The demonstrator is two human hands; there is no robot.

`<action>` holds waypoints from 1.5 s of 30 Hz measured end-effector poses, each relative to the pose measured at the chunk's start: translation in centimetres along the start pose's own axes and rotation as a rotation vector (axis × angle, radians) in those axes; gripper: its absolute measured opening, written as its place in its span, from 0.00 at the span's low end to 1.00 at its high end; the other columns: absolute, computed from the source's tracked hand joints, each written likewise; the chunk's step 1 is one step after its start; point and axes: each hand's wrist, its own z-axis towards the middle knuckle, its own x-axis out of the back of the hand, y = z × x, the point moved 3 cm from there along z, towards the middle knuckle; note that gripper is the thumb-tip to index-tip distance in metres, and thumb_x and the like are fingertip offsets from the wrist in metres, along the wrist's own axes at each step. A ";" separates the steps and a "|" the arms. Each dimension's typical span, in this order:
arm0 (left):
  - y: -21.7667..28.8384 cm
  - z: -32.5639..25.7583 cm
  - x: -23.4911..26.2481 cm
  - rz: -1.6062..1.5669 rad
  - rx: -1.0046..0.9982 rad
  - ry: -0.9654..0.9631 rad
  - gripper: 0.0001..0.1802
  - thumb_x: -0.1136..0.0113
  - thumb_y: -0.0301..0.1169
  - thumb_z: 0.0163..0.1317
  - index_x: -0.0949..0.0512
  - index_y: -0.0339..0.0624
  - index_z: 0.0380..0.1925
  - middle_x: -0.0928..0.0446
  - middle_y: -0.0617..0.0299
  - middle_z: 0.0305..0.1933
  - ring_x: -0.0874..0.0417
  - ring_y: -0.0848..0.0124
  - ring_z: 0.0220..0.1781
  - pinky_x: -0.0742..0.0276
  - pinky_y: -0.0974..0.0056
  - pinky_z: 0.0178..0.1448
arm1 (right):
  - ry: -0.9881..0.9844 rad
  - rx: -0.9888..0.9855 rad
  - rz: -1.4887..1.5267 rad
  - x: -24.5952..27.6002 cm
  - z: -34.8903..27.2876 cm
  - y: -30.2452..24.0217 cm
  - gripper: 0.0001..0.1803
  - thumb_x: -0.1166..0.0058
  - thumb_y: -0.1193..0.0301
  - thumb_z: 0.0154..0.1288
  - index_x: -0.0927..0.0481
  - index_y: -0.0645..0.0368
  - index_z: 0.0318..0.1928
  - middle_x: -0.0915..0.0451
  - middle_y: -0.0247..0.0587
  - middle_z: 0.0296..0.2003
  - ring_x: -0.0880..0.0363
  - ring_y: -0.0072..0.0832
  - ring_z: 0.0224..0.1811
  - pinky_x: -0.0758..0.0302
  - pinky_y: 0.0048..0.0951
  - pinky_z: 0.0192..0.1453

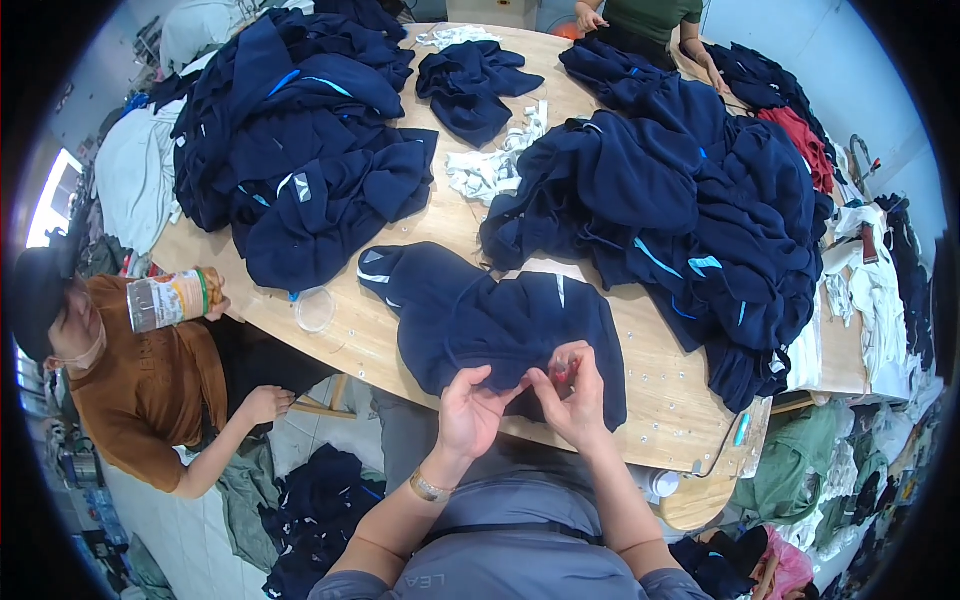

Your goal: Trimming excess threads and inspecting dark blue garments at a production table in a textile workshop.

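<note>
A navy garment (480, 320) with white corner patches lies on the table's near edge in front of me. My left hand (472, 412) pinches its near edge, thumb and fingertips together, palm partly turned up. Beside it, my right hand (575, 398) is closed, its thumb and forefinger meeting at the same edge. In the curled right fingers sits a small red object (563, 370); its kind is mostly hidden by the fingers. Both hands are close together, fingertips almost touching.
Large heaps of navy garments stand on the wooden table (350, 340), a left heap (310, 130) and a right heap (690, 190). White scraps (490, 170) lie between. A seated person at left holds a plastic jar (165, 300). Another person stands across. A round lid (314, 310) lies near the left edge.
</note>
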 end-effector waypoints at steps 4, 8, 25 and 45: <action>-0.4 0.1 1.3 -0.009 -0.014 -0.041 0.14 0.58 0.31 0.63 0.23 0.36 0.39 0.22 0.54 0.46 0.23 0.63 0.50 0.30 0.53 0.59 | 0.022 0.131 0.106 -0.7 0.6 -0.8 0.16 0.40 0.78 0.52 0.36 0.62 0.34 0.30 0.40 0.31 0.32 0.21 0.19 0.36 0.19 0.20; -0.4 -0.3 0.6 0.106 -0.026 -0.010 0.14 0.56 0.29 0.63 0.24 0.29 0.38 0.23 0.52 0.44 0.24 0.64 0.50 0.31 0.52 0.59 | -0.012 0.114 0.081 -1.2 0.5 -0.2 0.13 0.42 0.80 0.53 0.34 0.62 0.34 0.29 0.40 0.29 0.30 0.23 0.20 0.34 0.19 0.22; -0.1 -0.1 1.1 1.072 0.006 -0.109 0.32 0.60 0.51 0.67 0.35 0.39 0.11 0.42 0.70 0.12 0.42 0.82 0.18 0.48 0.67 0.19 | 0.041 0.060 -0.048 -1.2 -0.4 3.1 0.16 0.46 0.83 0.48 0.39 0.62 0.35 0.28 0.46 0.36 0.31 0.24 0.24 0.31 0.23 0.30; 1.2 -5.1 -1.9 1.635 -1.057 -0.788 0.10 0.38 0.25 0.45 0.23 0.37 0.30 0.25 0.63 0.27 0.22 0.67 0.32 0.25 0.65 0.36 | 0.321 -0.404 0.690 1.5 0.7 6.0 0.16 0.52 0.85 0.49 0.37 0.54 0.38 0.32 0.34 0.35 0.32 0.24 0.45 0.36 0.22 0.49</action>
